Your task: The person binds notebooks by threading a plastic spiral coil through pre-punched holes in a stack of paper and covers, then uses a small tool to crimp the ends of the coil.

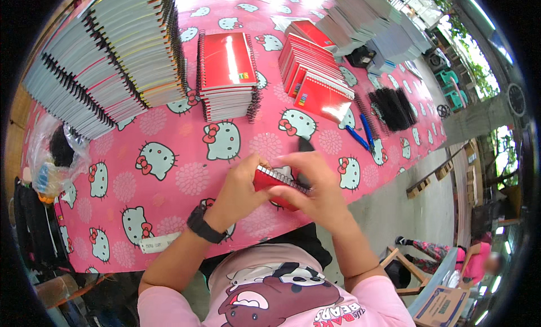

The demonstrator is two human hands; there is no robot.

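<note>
Near the table's front edge I hold a small red-covered notebook (261,181), tilted so that its punched edge faces up. My left hand (239,183) is closed around the notebook's left end. Thumb and fingers of my right hand (324,194) pinch its right end along the binding edge. Whether a coil is threaded through the holes is too small to tell. A dark pointed object (305,144) shows just beyond my right fingers; its kind is unclear. Farther right lie blue-handled pliers (363,134) and a pile of black binding coils (391,110).
A stack of coil-bound red notebooks (227,59) stands ahead, with leaning red notebooks (315,73) to its right. Tall bound stacks (112,56) fill the far left, paper stacks (372,22) the far right. A plastic bag (48,158) sits left. A person (476,259) is off right.
</note>
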